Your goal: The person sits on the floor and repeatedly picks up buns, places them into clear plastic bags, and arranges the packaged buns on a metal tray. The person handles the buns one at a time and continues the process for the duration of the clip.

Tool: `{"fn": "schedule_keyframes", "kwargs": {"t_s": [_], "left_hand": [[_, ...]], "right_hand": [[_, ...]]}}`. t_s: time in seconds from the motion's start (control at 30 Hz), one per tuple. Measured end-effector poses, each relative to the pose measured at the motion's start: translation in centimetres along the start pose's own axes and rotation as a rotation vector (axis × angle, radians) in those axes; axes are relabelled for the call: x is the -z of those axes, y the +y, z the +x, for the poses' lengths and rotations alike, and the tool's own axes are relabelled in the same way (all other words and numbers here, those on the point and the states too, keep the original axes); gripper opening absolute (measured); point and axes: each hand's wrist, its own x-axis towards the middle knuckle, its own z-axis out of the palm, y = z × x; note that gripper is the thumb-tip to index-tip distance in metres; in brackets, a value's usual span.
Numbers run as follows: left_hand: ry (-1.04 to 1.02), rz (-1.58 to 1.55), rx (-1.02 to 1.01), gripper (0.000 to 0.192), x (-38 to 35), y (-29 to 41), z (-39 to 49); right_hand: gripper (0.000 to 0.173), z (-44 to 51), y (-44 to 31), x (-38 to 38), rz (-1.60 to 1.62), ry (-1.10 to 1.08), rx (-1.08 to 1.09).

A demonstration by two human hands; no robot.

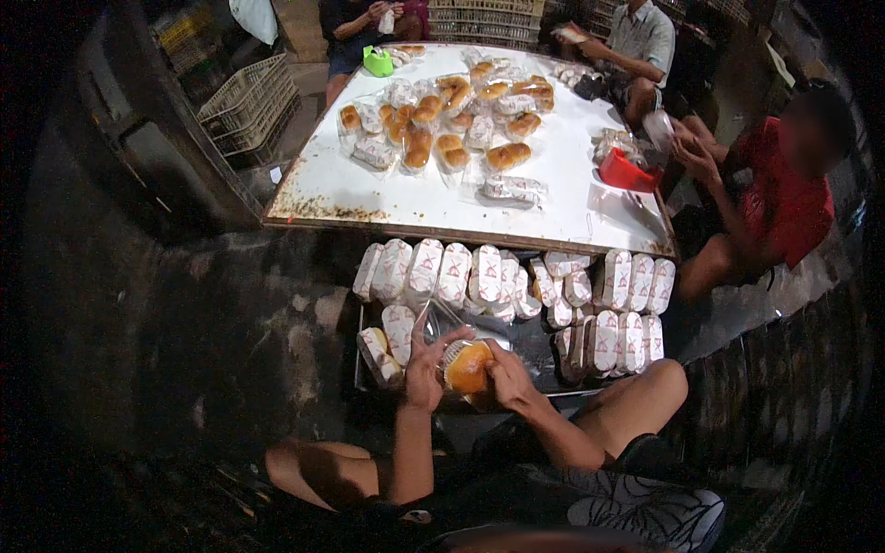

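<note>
Between my two hands is a golden bread bun (469, 369) with a pleated white paper liner around its upper left side. My right hand (510, 377) grips the bun at its right side. A clear plastic bag (442, 319) rises from my left hand (424, 373), whose fingers spread along it and reach the bun's left edge. How far the bag covers the bun is hard to tell. Below my hands lies a dark tray (536, 345) holding several buns in printed white paper (454, 275), in rows along its back, right and left.
A white table (311, 181) beyond the tray carries bagged buns (418, 148), a green tape dispenser (378, 62) and a red tape dispenser (628, 173). Co-workers sit around it, one in a red shirt (785, 186) at the right. Plastic crates (252, 100) stand at the left.
</note>
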Motion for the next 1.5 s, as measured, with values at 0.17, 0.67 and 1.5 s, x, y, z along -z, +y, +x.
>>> {"fn": "schedule_keyframes", "kwargs": {"t_s": [0.17,0.67,1.5], "left_hand": [[0.188,0.126,0.057,0.063,-2.1,-0.8,-0.2],[-0.021,0.063,-0.087,0.065,-0.5,-2.9,-1.3],[-0.47,2.278,0.359,0.026,13.2,-18.5,-4.1]], "right_hand": [[0.053,0.8,-1.7,1.1,-0.235,-0.034,-0.022],[0.094,2.0,-2.9,-1.7,0.31,0.24,-0.136],[0.061,7.6,4.0,1.3,-0.126,0.153,0.328]]}}
